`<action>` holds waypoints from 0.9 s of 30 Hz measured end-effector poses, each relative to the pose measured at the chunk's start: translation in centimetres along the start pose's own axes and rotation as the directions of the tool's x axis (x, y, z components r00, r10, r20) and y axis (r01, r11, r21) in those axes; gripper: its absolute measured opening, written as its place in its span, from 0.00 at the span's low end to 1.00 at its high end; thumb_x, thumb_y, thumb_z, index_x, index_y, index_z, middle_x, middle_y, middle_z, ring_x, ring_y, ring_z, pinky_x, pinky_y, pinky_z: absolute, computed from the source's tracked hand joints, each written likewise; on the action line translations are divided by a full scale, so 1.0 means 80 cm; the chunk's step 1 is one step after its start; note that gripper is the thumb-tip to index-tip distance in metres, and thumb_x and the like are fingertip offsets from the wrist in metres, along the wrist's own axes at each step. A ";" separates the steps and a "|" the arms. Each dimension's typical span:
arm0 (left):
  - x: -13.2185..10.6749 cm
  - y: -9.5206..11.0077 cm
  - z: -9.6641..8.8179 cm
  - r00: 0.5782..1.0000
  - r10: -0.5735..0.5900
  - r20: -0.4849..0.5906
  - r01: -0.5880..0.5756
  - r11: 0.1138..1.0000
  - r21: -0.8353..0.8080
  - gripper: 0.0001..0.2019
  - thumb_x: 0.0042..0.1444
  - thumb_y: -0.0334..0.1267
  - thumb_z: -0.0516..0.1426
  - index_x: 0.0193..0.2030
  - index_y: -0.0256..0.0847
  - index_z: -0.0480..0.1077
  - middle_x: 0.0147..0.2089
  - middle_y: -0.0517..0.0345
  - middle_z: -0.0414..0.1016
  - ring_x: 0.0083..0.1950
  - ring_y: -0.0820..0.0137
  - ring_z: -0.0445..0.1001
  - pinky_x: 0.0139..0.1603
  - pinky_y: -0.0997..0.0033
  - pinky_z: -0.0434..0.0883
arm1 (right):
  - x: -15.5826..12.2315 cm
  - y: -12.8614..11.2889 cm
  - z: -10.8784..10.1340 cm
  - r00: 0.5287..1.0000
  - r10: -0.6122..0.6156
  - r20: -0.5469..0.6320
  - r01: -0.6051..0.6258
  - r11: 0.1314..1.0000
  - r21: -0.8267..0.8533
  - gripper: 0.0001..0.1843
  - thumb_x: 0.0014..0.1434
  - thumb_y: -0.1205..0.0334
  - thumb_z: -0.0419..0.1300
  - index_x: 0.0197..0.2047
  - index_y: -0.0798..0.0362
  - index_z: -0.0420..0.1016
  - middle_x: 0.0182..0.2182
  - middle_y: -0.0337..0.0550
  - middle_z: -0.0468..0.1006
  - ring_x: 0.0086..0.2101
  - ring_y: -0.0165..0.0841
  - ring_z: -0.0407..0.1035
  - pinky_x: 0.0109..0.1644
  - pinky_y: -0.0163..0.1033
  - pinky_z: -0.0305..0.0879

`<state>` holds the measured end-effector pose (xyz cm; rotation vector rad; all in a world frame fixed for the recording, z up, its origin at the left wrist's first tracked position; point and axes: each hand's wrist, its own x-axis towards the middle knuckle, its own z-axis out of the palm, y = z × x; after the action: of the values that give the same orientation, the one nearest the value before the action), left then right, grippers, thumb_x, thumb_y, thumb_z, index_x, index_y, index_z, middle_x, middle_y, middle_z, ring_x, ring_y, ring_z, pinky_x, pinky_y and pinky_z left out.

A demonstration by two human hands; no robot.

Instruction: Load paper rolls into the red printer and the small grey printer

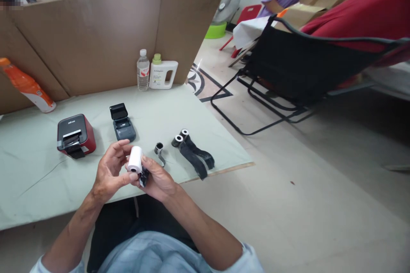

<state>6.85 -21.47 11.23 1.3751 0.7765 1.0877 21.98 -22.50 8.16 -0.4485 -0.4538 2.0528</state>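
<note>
Above the table's front edge, a white paper roll (136, 157) is held between my two hands. My right hand (159, 179) closes around its right side, with a crumpled black wrapper (144, 177) beneath the roll. My left hand (110, 171) curls at the other side, its thumb touching the lower end. Just behind my left fingers is a small dark printer (124, 129) with its lid raised. A red and black printer (76, 135) stands farther left, black material coming out of its front. To the right lie a small roll with a loose strip (159, 148) and two black rolls (193, 152), partly unwound.
A cardboard screen (105, 38) stands along the back of the table (96, 104). Before it are an orange bottle (28, 87), a water bottle (143, 70) and a white jug (162, 74). A black folding chair (282, 59) and other people are at the right.
</note>
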 end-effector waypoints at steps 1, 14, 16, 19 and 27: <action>0.000 0.000 -0.001 1.000 0.001 -0.002 -0.001 1.000 -0.004 0.37 0.52 0.47 0.73 0.66 0.45 0.64 0.57 0.46 0.76 0.52 0.59 0.79 0.50 0.58 0.80 | 0.000 0.000 0.001 1.000 -0.004 0.000 0.004 1.000 -0.010 0.29 0.48 0.38 0.78 0.38 0.54 0.78 0.29 0.40 0.77 0.27 0.28 0.64 0.30 0.35 0.65; 0.022 0.071 -0.032 0.895 0.025 0.445 -0.384 0.550 0.742 0.27 0.55 0.28 0.63 0.63 0.43 0.71 0.58 0.45 0.78 0.59 0.53 0.77 0.60 0.49 0.75 | 0.001 -0.013 -0.004 0.978 -0.194 -0.075 0.125 0.837 -0.532 0.24 0.51 0.42 0.76 0.30 0.55 0.78 0.23 0.36 0.73 0.25 0.27 0.65 0.30 0.34 0.61; 0.021 0.063 -0.031 0.909 0.058 0.414 -0.357 0.621 0.697 0.27 0.57 0.31 0.65 0.63 0.44 0.71 0.57 0.45 0.78 0.58 0.54 0.77 0.60 0.50 0.75 | 0.003 -0.011 -0.003 0.986 -0.148 -0.071 0.102 0.891 -0.443 0.26 0.50 0.41 0.77 0.28 0.55 0.77 0.22 0.36 0.73 0.24 0.27 0.64 0.29 0.34 0.61; 0.015 0.033 -0.025 0.963 0.118 0.243 -0.218 0.870 0.442 0.31 0.55 0.41 0.71 0.65 0.46 0.69 0.57 0.47 0.78 0.56 0.56 0.78 0.58 0.54 0.78 | 0.006 -0.008 0.000 0.998 -0.034 -0.050 0.022 0.973 -0.228 0.28 0.45 0.39 0.79 0.30 0.56 0.78 0.22 0.37 0.74 0.23 0.27 0.65 0.28 0.34 0.61; 0.017 0.026 -0.027 0.981 0.091 0.174 -0.134 0.957 0.259 0.36 0.52 0.47 0.73 0.65 0.44 0.67 0.57 0.45 0.78 0.53 0.57 0.80 0.52 0.59 0.79 | 0.008 -0.011 0.004 0.998 -0.049 -0.033 0.042 0.979 -0.199 0.28 0.48 0.39 0.77 0.30 0.56 0.78 0.23 0.39 0.76 0.23 0.27 0.65 0.27 0.34 0.63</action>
<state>5.03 -19.64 13.29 1.7340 0.7544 0.9687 22.12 -21.59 8.79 -0.5893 -0.6435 1.9597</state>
